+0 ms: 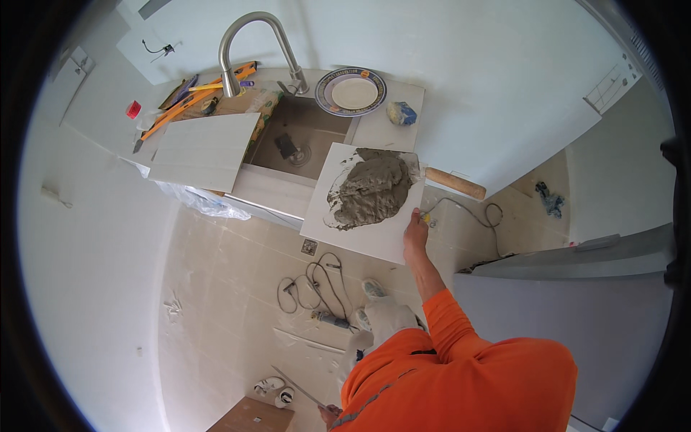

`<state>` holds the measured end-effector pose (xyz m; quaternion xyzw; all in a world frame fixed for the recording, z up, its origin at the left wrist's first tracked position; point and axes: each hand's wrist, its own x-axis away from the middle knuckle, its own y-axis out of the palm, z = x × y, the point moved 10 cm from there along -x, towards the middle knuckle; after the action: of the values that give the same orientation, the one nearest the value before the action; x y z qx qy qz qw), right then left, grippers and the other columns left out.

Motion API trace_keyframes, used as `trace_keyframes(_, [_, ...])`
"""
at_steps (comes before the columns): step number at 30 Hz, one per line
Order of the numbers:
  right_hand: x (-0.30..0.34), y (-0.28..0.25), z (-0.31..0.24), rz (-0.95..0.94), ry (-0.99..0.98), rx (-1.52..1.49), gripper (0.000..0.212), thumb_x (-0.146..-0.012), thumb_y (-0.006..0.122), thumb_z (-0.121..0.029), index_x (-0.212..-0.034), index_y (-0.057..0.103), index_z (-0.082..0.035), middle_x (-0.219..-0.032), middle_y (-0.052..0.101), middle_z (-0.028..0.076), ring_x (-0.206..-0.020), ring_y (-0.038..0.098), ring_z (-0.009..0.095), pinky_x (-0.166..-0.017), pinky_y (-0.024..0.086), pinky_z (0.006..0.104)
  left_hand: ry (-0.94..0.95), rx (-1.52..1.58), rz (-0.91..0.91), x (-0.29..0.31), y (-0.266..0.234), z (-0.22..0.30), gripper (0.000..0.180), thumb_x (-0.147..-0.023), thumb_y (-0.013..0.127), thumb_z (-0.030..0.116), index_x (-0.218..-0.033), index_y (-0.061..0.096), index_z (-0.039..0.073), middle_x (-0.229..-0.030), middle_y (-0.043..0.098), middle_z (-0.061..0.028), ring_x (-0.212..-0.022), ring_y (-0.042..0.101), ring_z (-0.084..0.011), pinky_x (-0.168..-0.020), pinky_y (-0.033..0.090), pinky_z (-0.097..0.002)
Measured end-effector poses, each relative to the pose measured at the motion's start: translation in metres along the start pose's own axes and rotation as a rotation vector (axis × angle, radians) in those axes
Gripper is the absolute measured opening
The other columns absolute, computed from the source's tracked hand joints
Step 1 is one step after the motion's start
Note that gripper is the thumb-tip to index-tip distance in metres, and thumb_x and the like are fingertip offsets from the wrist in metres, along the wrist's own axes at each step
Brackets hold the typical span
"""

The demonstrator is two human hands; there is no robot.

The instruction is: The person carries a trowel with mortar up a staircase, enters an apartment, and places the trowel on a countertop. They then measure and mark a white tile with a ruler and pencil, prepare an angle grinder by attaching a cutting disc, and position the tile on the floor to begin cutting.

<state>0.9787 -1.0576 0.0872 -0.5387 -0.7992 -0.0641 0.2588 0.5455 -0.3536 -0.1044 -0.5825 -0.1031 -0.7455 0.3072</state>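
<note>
A white tile (380,241) heaped with grey mortar (374,189) is gripped by its right edge in the right hand (415,236), over the counter's (374,131) front edge, and is best kept level against sliding. A thin straight tool (300,387) is grasped by the left hand (330,415). The counter carries a sink (320,131) above pale floor tiles (230,288).

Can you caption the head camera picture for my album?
A right hand holds a white tile heaped with grey mortar beside a sink.
</note>
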Motion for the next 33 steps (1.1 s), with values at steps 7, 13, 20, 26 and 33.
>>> trace_keyframes(7, [0.008, 0.000, -0.007, 0.108, -0.149, 0.057, 0.067, -0.113, 0.046, -0.048, -0.092, 0.066, 0.012, -0.080, 0.067, 0.018, -0.076, 0.059, 0.031, -0.076, 0.047, 0.0458, -0.074, -0.029, 0.063, 0.024, 0.014, 0.004, 0.074, -0.105, 0.031, 0.074, -0.069, 0.045, 0.011, -0.049, 0.033, -0.0020, -0.041, 0.030, -0.0195, -0.039, 0.026, -0.0362])
trace_keyframes(13, [-0.026, -0.021, -0.024, 0.120, -0.277, 0.217, 0.062, -0.113, 0.046, -0.043, -0.099, 0.069, 0.013, -0.092, 0.073, 0.026, -0.088, 0.068, 0.044, -0.083, 0.050, 0.0499, 0.082, -0.142, -0.004, 0.027, 0.075, 0.058, 0.073, -0.105, 0.032, 0.075, -0.069, 0.047, 0.013, -0.050, 0.036, -0.0019, -0.041, 0.031, -0.0183, -0.039, 0.026, -0.0352])
trace_keyframes(20, [-0.060, -0.002, -0.021, 0.027, -0.368, 0.686, 0.059, -0.111, 0.044, -0.049, -0.097, 0.071, 0.000, -0.096, 0.073, 0.029, -0.097, 0.069, 0.051, -0.086, 0.054, 0.0615, 0.054, -0.347, -0.316, 0.013, 0.325, 0.082, 0.072, -0.103, 0.033, 0.077, -0.065, 0.042, 0.016, -0.048, 0.035, -0.0004, -0.039, 0.031, -0.0178, -0.038, 0.025, -0.0350])
trace_keyframes(26, [-0.037, -0.004, -0.009, -0.129, -0.285, 0.740, 0.066, -0.111, 0.039, -0.054, -0.093, 0.070, 0.002, -0.094, 0.073, 0.031, -0.094, 0.070, 0.053, -0.084, 0.055, 0.0626, 0.075, -0.271, -0.333, -0.003, 0.309, 0.069, 0.072, -0.102, 0.035, 0.078, -0.060, 0.038, 0.019, -0.045, 0.034, 0.0010, -0.037, 0.031, -0.0173, -0.037, 0.025, -0.0348])
trace_keyframes(33, [-0.045, 0.016, 0.028, -0.182, -0.809, 0.986, 0.040, -0.112, 0.043, -0.021, -0.138, 0.064, 0.001, -0.125, 0.071, 0.026, -0.114, 0.067, 0.041, -0.101, 0.051, 0.0494, -0.006, -0.027, 0.009, 0.009, 0.050, 0.006, 0.074, -0.101, 0.035, 0.080, -0.056, 0.034, 0.022, -0.043, 0.031, 0.0006, -0.035, 0.029, -0.0187, -0.035, 0.025, -0.0361])
